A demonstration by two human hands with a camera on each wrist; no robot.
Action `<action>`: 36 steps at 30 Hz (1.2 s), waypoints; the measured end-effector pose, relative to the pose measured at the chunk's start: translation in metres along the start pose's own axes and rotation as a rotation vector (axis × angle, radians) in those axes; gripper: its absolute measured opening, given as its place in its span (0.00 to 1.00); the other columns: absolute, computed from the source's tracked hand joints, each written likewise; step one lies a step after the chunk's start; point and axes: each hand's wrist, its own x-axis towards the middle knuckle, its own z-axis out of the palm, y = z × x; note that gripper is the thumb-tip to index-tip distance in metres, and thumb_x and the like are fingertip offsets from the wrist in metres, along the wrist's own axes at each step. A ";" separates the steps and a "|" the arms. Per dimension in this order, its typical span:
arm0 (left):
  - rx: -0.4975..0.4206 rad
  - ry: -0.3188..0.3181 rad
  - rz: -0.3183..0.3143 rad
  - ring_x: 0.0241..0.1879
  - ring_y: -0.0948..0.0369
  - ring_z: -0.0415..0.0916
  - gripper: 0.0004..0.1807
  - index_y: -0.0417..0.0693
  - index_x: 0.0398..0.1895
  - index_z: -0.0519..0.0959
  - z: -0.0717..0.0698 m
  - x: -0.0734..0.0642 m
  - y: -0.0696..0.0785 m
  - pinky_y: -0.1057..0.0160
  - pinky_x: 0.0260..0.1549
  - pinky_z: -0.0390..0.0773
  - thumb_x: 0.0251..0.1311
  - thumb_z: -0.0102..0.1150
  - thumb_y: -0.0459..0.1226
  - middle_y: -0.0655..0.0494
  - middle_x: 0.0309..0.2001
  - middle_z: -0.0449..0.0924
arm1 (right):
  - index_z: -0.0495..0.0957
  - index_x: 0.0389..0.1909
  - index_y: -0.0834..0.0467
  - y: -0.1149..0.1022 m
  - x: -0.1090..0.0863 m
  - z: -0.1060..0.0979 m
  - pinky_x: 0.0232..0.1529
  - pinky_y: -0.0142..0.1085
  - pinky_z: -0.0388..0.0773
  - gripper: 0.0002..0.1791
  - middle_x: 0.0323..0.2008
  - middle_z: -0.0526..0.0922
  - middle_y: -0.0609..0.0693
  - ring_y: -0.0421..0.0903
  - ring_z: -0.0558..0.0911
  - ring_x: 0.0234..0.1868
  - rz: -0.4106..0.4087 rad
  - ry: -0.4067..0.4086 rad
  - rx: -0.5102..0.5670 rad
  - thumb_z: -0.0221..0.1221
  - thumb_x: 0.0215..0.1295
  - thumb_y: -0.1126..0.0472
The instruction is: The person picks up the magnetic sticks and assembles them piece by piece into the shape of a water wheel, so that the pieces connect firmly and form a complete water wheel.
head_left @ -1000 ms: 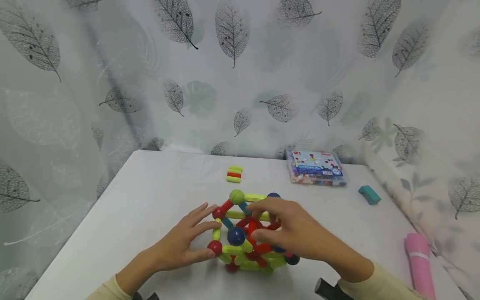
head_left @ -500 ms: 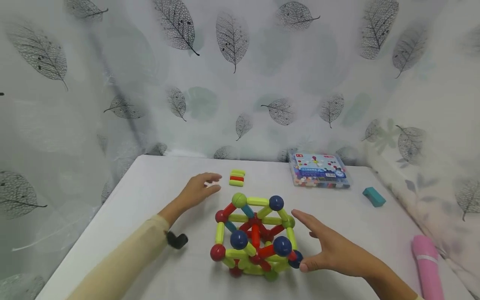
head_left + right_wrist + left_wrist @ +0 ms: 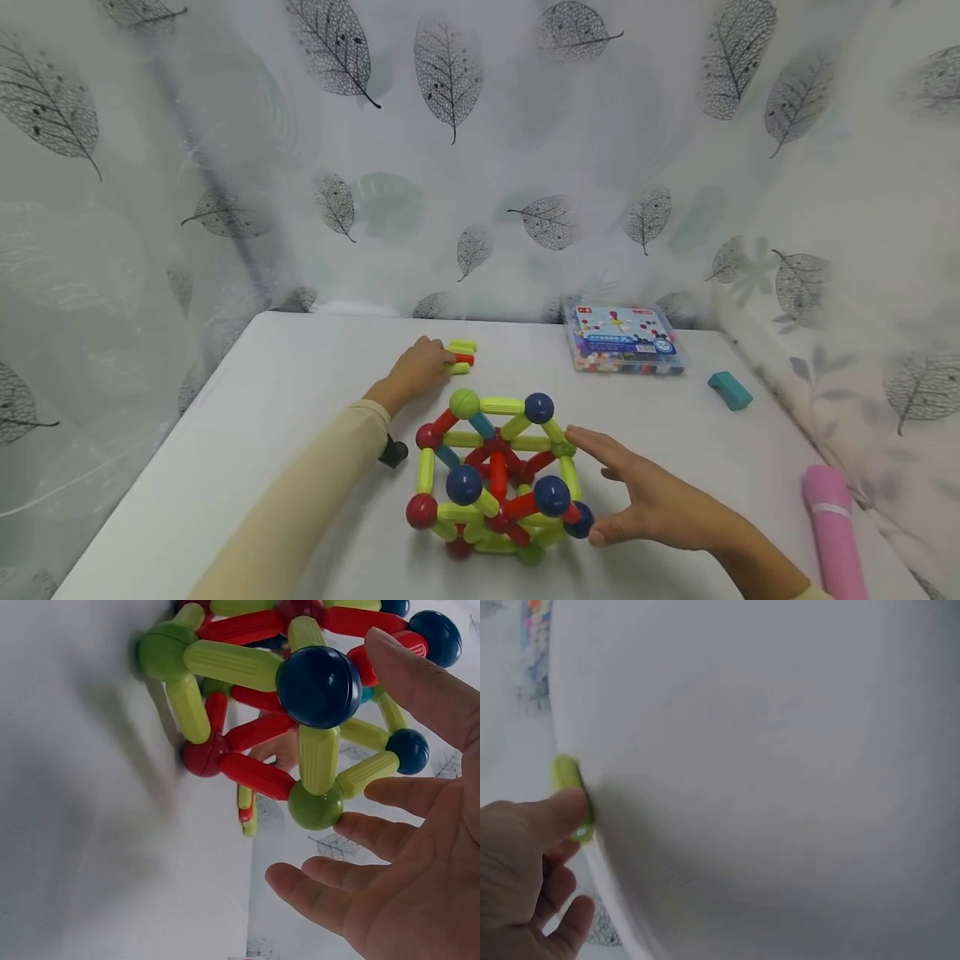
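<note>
A ball-and-rod structure [image 3: 498, 477] of yellow-green, red and blue magnetic rods joined by red, dark blue and green balls stands on the table in front of me. Beyond it, my left hand [image 3: 422, 368] reaches to a small row of loose rods [image 3: 463, 360]. Between thumb and fingers it pinches a yellow-green rod [image 3: 567, 774], seen in the left wrist view. My right hand [image 3: 656, 504] is spread at the structure's right side. In the right wrist view its fingertips lie right at a green ball [image 3: 315, 804], and the thumb is beside a red rod.
A clear plastic case [image 3: 624, 340] with a printed label and colourful parts sits at the back right. A teal block [image 3: 730, 390] and a pink cylindrical object [image 3: 834, 529] lie along the right edge. Leaf-patterned curtains [image 3: 480, 167] border the white table [image 3: 300, 375].
My left hand has left the structure's left side and moved out to the loose rods, now pinching one. The right hand has drawn back from the structure's top to its right side, fingers spread.
</note>
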 end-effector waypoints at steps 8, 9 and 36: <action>-0.263 0.110 -0.123 0.49 0.54 0.77 0.15 0.49 0.53 0.83 -0.003 -0.039 0.005 0.52 0.53 0.82 0.65 0.67 0.39 0.53 0.46 0.85 | 0.52 0.81 0.41 0.003 0.001 -0.001 0.63 0.69 0.68 0.57 0.80 0.51 0.58 0.70 0.60 0.74 -0.017 0.018 -0.049 0.75 0.54 0.46; -0.357 0.142 -0.141 0.49 0.54 0.78 0.15 0.49 0.53 0.83 -0.007 -0.050 0.004 0.51 0.54 0.82 0.64 0.68 0.40 0.54 0.46 0.85 | 0.52 0.81 0.42 0.003 0.002 -0.001 0.63 0.69 0.69 0.57 0.80 0.52 0.58 0.70 0.60 0.74 -0.019 0.024 -0.059 0.76 0.54 0.46; -0.865 0.249 0.292 0.42 0.63 0.76 0.12 0.64 0.46 0.86 -0.028 -0.214 0.060 0.63 0.42 0.81 0.60 0.73 0.40 0.68 0.39 0.85 | 0.56 0.79 0.40 0.001 0.003 0.000 0.63 0.67 0.70 0.55 0.79 0.55 0.56 0.68 0.62 0.74 -0.017 0.063 -0.098 0.76 0.53 0.44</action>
